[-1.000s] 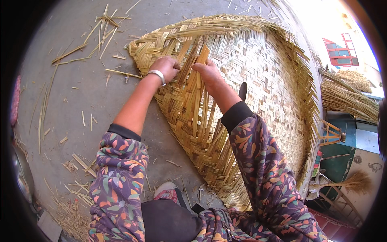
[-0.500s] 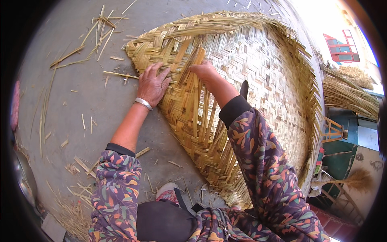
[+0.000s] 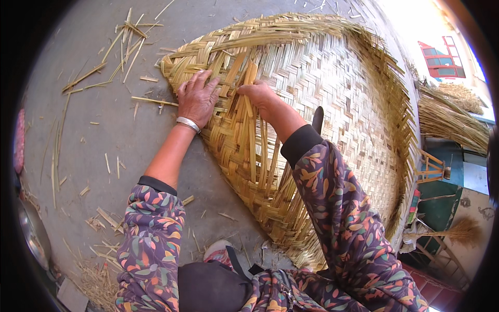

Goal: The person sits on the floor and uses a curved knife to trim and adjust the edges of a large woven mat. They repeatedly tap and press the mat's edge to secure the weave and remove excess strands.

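Across the grey floor (image 3: 86, 171), just in front of the person, a large woven mat (image 3: 348, 99) lies with its left side built up into a thick braided band (image 3: 231, 143). Both hands are at that band. The left hand (image 3: 198, 98) rests palm down on its outer part, fingers slightly apart, seeming to press rather than grip; a metal bracelet (image 3: 188, 124) circles the wrist. Just to its right, the right hand (image 3: 258, 95) is closed on a flat amber strip (image 3: 251, 71), whose end sticks out past the thumb; the fingertips underneath are hidden. Long strips (image 3: 252, 151) run from there toward the person.

Force and angle look like the main risks. If the right hand pulls or levers too steeply, the amber strip could split — dry-looking fibre seldom forgives a sharp bend. Too light a press from the left hand might let the band lift and the neighbouring weave loosen, while a slip could drag a raw edge across bare skin. A dark, round-tipped object (image 3: 318, 118) shows behind the right forearm (image 3: 288, 119), partly hidden — if it has an edge, a careless backward sweep could catch it.
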Demonstrator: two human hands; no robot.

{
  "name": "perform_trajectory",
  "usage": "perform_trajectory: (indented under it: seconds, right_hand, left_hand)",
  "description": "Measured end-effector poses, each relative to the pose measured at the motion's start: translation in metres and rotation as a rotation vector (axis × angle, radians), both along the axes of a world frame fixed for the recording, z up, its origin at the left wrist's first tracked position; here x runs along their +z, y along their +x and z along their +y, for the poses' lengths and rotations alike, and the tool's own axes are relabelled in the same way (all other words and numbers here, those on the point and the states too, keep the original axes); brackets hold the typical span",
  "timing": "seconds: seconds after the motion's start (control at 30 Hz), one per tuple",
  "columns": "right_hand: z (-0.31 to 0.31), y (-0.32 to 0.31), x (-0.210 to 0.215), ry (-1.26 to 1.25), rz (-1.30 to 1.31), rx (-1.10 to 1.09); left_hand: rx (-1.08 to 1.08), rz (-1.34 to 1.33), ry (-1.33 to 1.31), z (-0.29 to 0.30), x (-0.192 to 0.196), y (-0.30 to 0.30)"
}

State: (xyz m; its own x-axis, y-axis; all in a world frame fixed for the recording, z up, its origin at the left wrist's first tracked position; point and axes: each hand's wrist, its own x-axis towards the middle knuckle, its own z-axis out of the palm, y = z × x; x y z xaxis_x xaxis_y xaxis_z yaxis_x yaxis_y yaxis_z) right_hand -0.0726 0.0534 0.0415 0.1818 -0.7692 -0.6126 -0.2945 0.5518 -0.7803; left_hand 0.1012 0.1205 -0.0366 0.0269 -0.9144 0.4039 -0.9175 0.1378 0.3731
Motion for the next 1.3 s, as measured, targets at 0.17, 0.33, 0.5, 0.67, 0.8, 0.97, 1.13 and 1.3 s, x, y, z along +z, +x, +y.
perform_trajectory:
  seconds: [0.17,0.33,0.5,0.67,0.8,0.97,1.13,1.3]
  right_hand:
    - [-0.001,-0.003,-0.003,0.144,-0.244,-0.056]
    - [-0.001,-0.008,-0.010,0.186,-0.381,-0.016]
    - [0.005,-0.004,-0.009,0.159,-0.421,-0.077]
    - [0.007,-0.003,-0.004,0.161,-0.440,-0.095]
    - [0.006,-0.004,-0.005,0.136,-0.431,-0.075]
    - [0.008,-0.003,-0.005,0.100,-0.464,-0.080]
    - [0.009,-0.001,-0.002,0.081,-0.393,-0.079]
    - [0.006,0.002,-0.002,0.060,-0.253,-0.083]
  left_hand:
    - [0.012,0.028,-0.074,-0.002,-0.005,-0.002]
    - [0.000,0.037,-0.080,0.000,-0.006,-0.001]
    - [0.004,0.037,-0.009,-0.001,-0.003,-0.003]
    - [0.014,-0.007,0.126,-0.001,0.001,-0.004]
    - [0.008,-0.030,0.181,-0.001,0.005,-0.004]
    - [-0.013,-0.031,0.245,-0.002,0.013,-0.003]
    - [-0.034,-0.011,0.231,-0.002,0.011,-0.001]
    - [-0.051,0.131,0.125,-0.003,-0.006,0.005]
